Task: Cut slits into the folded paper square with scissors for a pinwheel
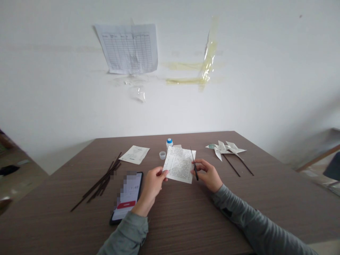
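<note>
A sheet of printed paper (178,163) is held up over the table, its lower left edge pinched between the thumb and fingers of my left hand (154,182). My right hand (208,174) is closed around a pair of dark-handled scissors (196,169), the thin blade pointing up along the paper's right edge. Whether the blades have cut into the sheet I cannot tell. Just behind the paper stands a small white bottle with a blue top (169,142), partly hidden by it. A small translucent cap (162,154) sits to the bottle's left.
Two paper pinwheels (222,148) on dark sticks lie at the right. Left are several dark sticks (102,180), a stack of printed paper (135,154) and a phone (126,202) beside my left forearm. The brown table (180,226) meets a white wall bearing a taped sheet (130,49).
</note>
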Demonstrator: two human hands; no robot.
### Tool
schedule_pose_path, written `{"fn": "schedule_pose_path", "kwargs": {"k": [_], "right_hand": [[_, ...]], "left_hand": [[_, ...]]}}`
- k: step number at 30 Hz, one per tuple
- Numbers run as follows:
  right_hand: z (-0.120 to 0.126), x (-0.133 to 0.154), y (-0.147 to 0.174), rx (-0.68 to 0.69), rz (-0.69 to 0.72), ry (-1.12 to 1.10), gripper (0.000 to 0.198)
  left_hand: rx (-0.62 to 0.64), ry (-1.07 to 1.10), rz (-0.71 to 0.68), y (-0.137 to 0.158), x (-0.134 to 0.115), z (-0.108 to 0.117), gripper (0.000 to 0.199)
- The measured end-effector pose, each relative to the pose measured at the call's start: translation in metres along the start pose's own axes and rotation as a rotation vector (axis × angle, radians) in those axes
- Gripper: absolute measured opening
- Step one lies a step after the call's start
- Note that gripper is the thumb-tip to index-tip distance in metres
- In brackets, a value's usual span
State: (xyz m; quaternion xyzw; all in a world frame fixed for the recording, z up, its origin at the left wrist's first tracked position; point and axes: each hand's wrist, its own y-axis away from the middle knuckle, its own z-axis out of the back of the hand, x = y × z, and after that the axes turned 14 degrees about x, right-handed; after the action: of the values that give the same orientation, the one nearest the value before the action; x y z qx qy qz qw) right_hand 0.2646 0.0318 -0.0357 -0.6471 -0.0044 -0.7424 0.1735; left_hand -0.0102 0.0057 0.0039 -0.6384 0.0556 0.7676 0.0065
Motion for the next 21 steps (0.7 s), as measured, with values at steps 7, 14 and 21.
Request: {"fn": "schedule_pose_path", "kwargs": {"k": [7, 14, 21], "right_hand": [[-0.011, -0.006, -0.001, -0.096, -0.016, -0.133, 0.059], [-0.023, -0.007, -0.002, -0.166, -0.032, -0.256, 0.068], [-0.031, -0.005, 0.000, -0.135, -0.018, -0.256, 0.064]], "left_hand": [[-0.068, 0.232, -0.015, -0.001, 0.007, -0.008, 0.039], [0.133, 0.276, 0.026, 0.006, 0.014, -0.020, 0.036], [0.097, 0.323, -0.015, 0.004, 0.017, -0.024, 0.026]]}}
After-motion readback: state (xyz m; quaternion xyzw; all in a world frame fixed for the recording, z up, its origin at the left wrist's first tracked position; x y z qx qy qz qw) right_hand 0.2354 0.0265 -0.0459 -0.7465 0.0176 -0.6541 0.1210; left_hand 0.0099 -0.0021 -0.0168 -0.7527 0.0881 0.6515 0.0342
